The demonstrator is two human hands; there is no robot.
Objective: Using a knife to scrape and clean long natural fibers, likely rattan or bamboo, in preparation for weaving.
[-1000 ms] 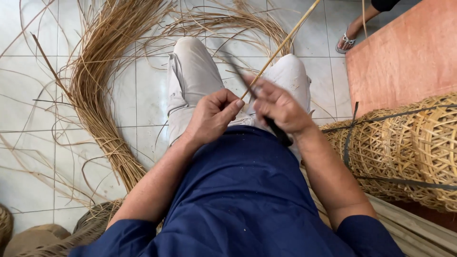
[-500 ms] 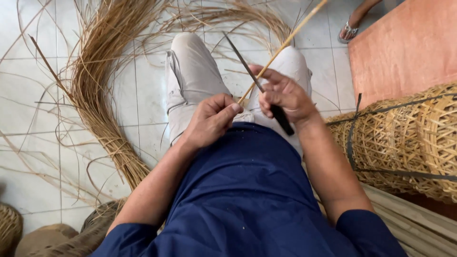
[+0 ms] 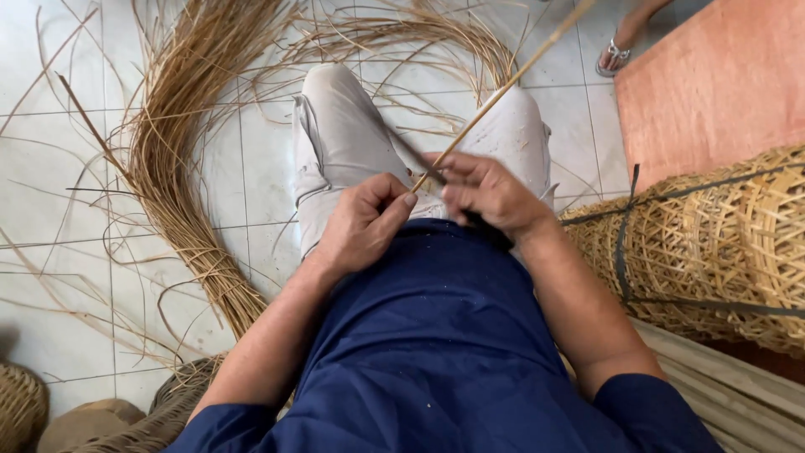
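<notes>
1. Left hand (image 3: pixel 362 220) and right hand (image 3: pixel 486 195) meet over the lap, the cane (image 3: pixel 503 85) between them
2. Loose strips (image 3: pixel 180 151) curve on the floor, left
3. Woven baskets (image 3: pixel 713 243) lie right, a board (image 3: pixel 713 84) behind them

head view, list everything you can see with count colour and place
rattan stick: one, tan, slanting from the hands to the top edge
knife: one, dark, against the stick
loose strips: a bundle, straw-coloured, curved on the floor tiles, left
woven baskets: a strapped stack, golden, right
board: one, orange-brown, upper right
sandalled foot: one, another person's, top right
trousers: pale grey
shirt: navy
left hand: pinching the stick
right hand: gripping the knife
</notes>
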